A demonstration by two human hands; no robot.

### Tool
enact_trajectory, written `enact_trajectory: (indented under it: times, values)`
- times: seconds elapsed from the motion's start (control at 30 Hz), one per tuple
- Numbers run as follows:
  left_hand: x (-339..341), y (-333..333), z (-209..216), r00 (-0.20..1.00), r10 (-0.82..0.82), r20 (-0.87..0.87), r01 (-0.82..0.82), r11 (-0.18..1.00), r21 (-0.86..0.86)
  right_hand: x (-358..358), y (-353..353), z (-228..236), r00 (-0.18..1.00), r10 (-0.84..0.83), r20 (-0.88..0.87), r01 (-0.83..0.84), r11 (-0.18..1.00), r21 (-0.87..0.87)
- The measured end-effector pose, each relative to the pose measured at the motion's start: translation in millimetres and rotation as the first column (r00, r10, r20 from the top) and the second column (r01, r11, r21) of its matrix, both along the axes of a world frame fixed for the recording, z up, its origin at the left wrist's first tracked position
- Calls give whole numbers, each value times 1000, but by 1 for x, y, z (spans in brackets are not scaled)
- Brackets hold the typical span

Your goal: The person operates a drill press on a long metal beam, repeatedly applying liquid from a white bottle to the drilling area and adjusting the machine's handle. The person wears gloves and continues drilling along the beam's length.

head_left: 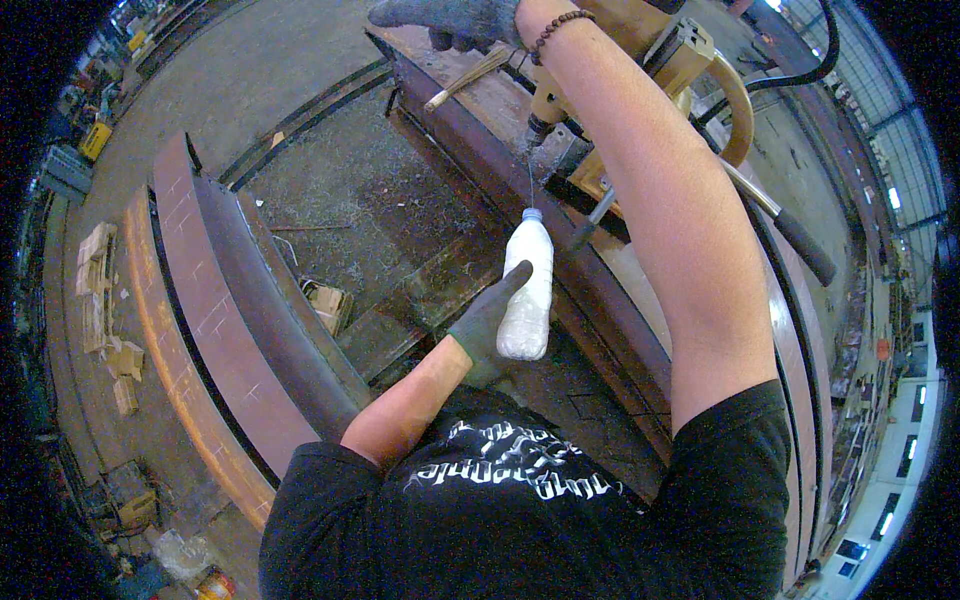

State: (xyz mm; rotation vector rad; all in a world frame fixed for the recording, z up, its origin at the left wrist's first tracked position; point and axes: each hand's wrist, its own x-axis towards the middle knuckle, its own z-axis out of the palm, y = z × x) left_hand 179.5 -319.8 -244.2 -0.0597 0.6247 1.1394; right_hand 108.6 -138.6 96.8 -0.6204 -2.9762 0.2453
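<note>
My left hand (488, 322), in a dark glove, holds a plastic bottle of white liquid (527, 285) upright, its blue cap pointing up toward a drill bit (530, 178). A thin stream runs between the cap and the bit. The yellow drilling machine (660, 75) stands on a long rusty steel beam (480, 150). My right hand (450, 18), gloved in grey, reaches far forward at the top of the picture and lies on the beam's far end; what its fingers hold is not visible. A bead bracelet sits on that wrist.
A curved rusty steel girder (215, 300) lies on the left, over a gritty concrete floor (350, 190). Wooden blocks (100, 300) are stacked at far left. A black-handled lever (800, 240) and a black hose (815, 65) extend from the machine on the right.
</note>
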Motion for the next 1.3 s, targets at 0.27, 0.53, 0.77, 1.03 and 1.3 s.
enact_trajectory:
  times: [0.27, 0.53, 0.77, 1.03, 1.3]
  values:
    - [-3, -1, -2, 999, -40, 4, 40, 999, 24, -1, -1, -2, 997, 56, 52, -61, 992, 113]
    - [-3, -1, 2, 999, -35, -23, 35, 999, 18, -11, 6, -10, 959, 149, 242, -238, 886, 399]
    - [0, -3, 17, 999, -25, -45, 24, 999, -23, 5, -6, 4, 971, 110, 212, -163, 954, 252]
    - [-1, -4, 18, 998, -21, -52, 20, 1000, -13, -7, -7, -3, 992, -67, 108, 53, 991, 122]
    - [-2, -3, 17, 997, -31, -73, 31, 1000, -4, -22, 23, -24, 987, 141, 82, -157, 955, 253]
